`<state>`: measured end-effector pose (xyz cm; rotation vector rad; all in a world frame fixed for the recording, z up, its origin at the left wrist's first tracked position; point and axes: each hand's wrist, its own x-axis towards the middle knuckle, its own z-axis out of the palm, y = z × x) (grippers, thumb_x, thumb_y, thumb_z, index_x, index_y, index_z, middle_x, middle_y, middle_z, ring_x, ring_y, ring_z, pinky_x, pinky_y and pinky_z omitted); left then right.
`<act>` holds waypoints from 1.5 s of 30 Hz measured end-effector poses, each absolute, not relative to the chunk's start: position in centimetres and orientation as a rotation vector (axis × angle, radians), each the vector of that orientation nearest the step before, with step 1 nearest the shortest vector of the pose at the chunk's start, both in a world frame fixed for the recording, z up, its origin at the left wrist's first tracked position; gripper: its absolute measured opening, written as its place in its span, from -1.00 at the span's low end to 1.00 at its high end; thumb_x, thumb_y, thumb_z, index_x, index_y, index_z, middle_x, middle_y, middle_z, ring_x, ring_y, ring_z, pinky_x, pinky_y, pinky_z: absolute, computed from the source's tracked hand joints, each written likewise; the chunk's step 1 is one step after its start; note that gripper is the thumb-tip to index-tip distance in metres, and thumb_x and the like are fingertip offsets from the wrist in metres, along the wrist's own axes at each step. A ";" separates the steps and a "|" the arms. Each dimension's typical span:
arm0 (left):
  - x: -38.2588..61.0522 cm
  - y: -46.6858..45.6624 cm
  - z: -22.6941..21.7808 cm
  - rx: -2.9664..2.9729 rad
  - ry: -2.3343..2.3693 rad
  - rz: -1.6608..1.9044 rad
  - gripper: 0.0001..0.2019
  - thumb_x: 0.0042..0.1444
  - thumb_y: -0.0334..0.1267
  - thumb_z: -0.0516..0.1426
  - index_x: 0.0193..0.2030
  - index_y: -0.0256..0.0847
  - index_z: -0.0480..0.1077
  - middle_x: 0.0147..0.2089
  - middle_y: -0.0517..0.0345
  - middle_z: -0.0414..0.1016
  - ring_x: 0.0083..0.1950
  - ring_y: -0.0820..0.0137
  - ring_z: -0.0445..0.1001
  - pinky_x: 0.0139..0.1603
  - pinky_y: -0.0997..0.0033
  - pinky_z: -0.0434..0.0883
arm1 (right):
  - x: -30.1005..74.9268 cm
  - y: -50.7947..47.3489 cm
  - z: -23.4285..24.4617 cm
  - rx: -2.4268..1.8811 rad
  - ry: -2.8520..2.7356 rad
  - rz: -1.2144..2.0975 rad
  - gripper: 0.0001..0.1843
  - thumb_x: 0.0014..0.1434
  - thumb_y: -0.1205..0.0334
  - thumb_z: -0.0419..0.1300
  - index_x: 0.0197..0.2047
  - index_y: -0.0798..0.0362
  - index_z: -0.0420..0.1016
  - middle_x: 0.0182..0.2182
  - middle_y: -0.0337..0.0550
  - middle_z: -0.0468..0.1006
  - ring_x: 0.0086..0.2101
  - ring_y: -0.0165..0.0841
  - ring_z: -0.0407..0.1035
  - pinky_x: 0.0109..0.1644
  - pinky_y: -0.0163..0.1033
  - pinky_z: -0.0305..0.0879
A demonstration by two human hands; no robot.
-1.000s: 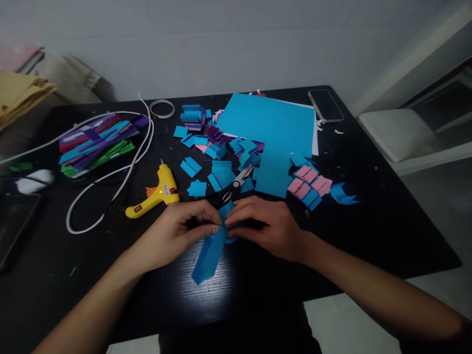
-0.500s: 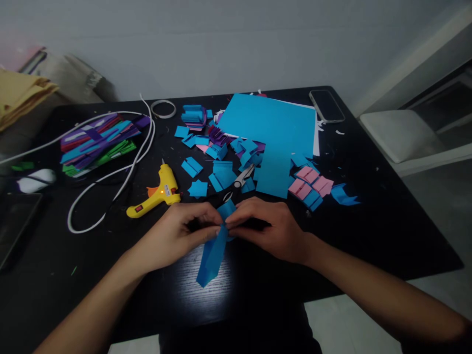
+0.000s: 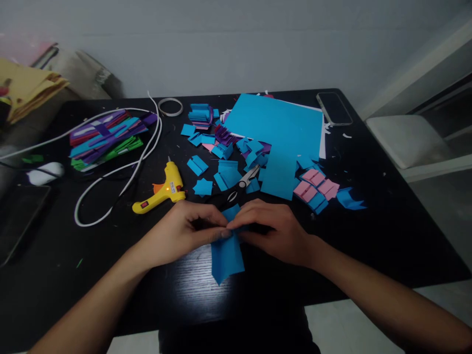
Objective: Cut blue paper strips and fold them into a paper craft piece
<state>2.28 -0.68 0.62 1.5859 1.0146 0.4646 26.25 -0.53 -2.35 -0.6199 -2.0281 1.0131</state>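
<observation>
A creased strip of blue paper is pinched between my two hands just above the front part of the black table. My left hand grips it from the left, thumb lying across the paper. From the right, my right hand is closed on the same strip, its fingertips meeting the left ones. The strip's lower end hangs toward me with a fold down it, and its upper end shows beyond the fingers. Scissors lie just past my hands among folded blue pieces. A yellow glue gun rests beyond my left hand.
A large blue sheet lies on white paper at the back. Pink and blue folded pieces sit to the right, a phone behind them. Leftward are bundled coloured strips, a looped white cable, a roll of tape and a mouse.
The lower end of the blue strip has swung right and spread wider, showing more of its face. Both hands stay closed on it; the whole view has shifted slightly.
</observation>
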 end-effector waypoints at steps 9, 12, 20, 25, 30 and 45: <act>2.3 -0.5 0.6 1.559 1.026 0.465 -0.92 0.25 -0.25 0.28 -0.23 -0.17 0.62 -0.33 0.27 0.65 -0.33 0.52 0.55 -0.32 0.64 0.42 | 26.3 -0.4 -2.4 -0.650 -2.013 1.020 -0.76 0.24 0.47 0.38 -0.04 0.06 0.64 -0.18 -0.14 0.73 -0.18 -0.32 0.60 -0.02 -0.17 0.49; 2.3 -0.5 0.3 1.565 1.032 0.469 -0.90 0.25 -0.22 0.27 -0.22 -0.17 0.62 -0.34 0.26 0.64 -0.34 0.52 0.53 -0.33 0.63 0.41 | 26.4 -0.3 -2.4 -0.676 -2.019 1.006 -0.75 0.22 0.48 0.39 -0.05 0.05 0.64 -0.19 -0.16 0.74 -0.18 -0.32 0.60 -0.03 -0.18 0.50; 2.5 -0.7 0.6 1.562 1.032 0.456 -0.89 0.25 -0.26 0.24 -0.23 -0.23 0.58 -0.37 0.24 0.58 -0.38 0.53 0.47 -0.38 0.61 0.37 | 26.3 -0.5 -2.6 -0.662 -2.007 0.980 -0.78 0.25 0.45 0.37 -0.05 0.05 0.64 -0.21 -0.15 0.74 -0.20 -0.32 0.60 -0.03 -0.17 0.52; 2.6 -0.7 0.8 1.491 1.014 0.407 -0.89 0.21 -0.27 0.24 -0.25 -0.27 0.55 -0.43 0.24 0.52 -0.43 0.53 0.43 -0.43 0.60 0.34 | 26.2 -0.6 -2.6 -0.641 -1.993 0.992 -0.78 0.28 0.42 0.36 -0.02 0.03 0.64 -0.20 -0.14 0.74 -0.20 -0.32 0.62 -0.02 -0.15 0.54; 2.5 -0.8 0.7 1.468 1.007 0.428 -0.91 0.20 -0.29 0.24 -0.26 -0.28 0.55 -0.43 0.24 0.51 -0.43 0.52 0.42 -0.42 0.59 0.34 | 26.2 -0.6 -2.5 -0.658 -1.990 0.999 -0.79 0.26 0.42 0.37 -0.04 0.04 0.65 -0.22 -0.15 0.74 -0.20 -0.32 0.62 -0.04 -0.19 0.54; 2.5 -0.8 0.4 1.618 0.933 0.387 -0.91 0.19 -0.36 0.21 -0.25 -0.27 0.57 -0.42 0.25 0.52 -0.41 0.52 0.41 -0.41 0.58 0.32 | 26.2 -0.9 -2.9 -0.607 -2.071 0.950 -0.82 0.33 0.37 0.32 -0.02 0.02 0.66 -0.19 -0.11 0.70 -0.19 -0.35 0.59 -0.06 -0.20 0.57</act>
